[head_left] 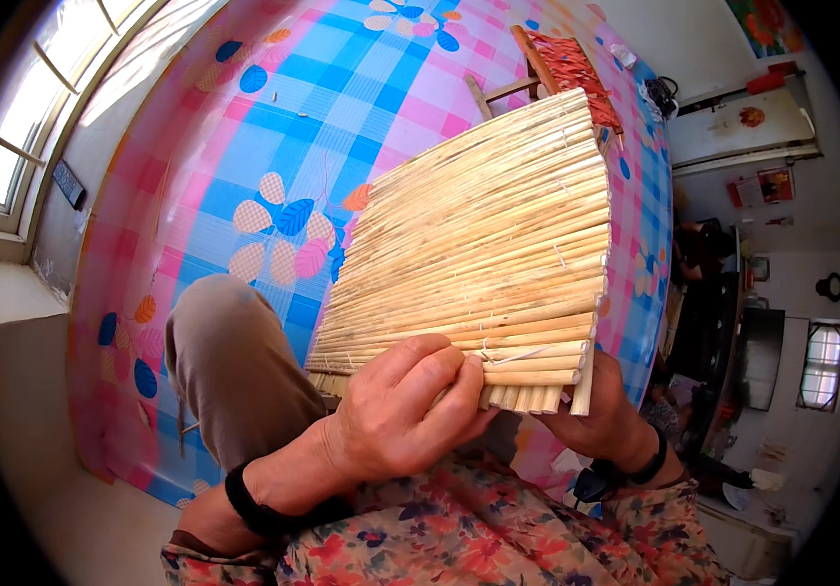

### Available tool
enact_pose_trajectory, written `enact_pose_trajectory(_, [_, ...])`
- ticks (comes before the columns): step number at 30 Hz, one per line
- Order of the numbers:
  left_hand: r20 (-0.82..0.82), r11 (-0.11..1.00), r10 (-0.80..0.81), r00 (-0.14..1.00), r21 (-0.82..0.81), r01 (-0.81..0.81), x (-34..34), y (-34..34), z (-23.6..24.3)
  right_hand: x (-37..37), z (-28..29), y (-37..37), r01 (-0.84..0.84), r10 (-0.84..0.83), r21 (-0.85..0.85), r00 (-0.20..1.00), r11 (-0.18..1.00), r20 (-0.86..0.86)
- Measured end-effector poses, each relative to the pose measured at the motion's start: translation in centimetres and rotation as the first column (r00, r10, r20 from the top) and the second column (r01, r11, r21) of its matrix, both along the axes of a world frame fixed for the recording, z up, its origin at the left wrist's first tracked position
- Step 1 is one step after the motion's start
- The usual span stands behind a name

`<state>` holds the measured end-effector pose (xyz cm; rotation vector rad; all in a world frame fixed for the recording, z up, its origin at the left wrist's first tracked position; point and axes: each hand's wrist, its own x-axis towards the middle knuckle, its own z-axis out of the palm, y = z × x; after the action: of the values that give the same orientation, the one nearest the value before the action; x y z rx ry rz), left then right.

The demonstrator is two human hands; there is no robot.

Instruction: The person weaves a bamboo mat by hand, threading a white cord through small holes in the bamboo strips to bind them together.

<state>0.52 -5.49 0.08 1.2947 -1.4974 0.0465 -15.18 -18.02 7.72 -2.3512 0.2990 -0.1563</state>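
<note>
A mat of pale reed stalks (479,234), bound side by side with white thread, lies tilted before me across my lap. My left hand (410,405) is closed on its near edge, with the fingers curled and the fingertips pressed against the last stalks. A loose end of white thread (523,355) sticks out beside those fingertips; whether they pinch it too I cannot tell. My right hand (604,415) grips the near right corner from below, its fingers partly hidden behind the stalks. Several short stalk ends (527,398) show under the edge between my hands.
Under the mat spreads a blue and pink checked sheet (342,127) with flower prints. A wooden chair with red webbing (567,63) stands beyond the mat. My bent knee (230,361) is at the left. A remote control (69,185) lies by the window (24,127).
</note>
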Motion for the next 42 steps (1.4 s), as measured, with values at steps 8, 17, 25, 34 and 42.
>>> enact_pose_trajectory(8, [0.014, 1.000, -0.010, 1.000, 0.006, 0.010, -0.3, 3.2, -0.5, -0.6, -1.2, 3.0, -0.005, 0.013, 0.173, 0.999, 0.985, -0.044])
enact_pose_trajectory(17, [-0.019, 0.999, -0.052, 0.998, 0.004, 0.052, -0.1, 3.0, -1.4, -0.7, -1.6, 2.1, -0.069, 0.074, 0.090, 0.995, 0.994, -0.063])
enact_pose_trajectory(25, [-0.102, 1.000, -0.009, 0.995, -0.005, 0.009, 0.0, 3.8, -2.5, 0.6, -2.1, 1.5, -0.215, 0.219, 0.047, 0.971, 0.975, -0.094])
enact_pose_trajectory(34, [-0.134, 0.999, 0.034, 0.990, -0.002, -0.034, -0.3, 3.8, -3.4, 0.9, -2.2, 2.1, -0.182, 0.168, -0.078, 0.973, 0.980, -0.158])
enact_pose_trajectory(42, [-0.118, 0.999, 0.021, 0.993, 0.047, -0.016, -0.9, 4.5, -4.2, 0.3, -3.1, 3.2, -0.157, 0.148, -0.095, 0.984, 0.983, -0.100])
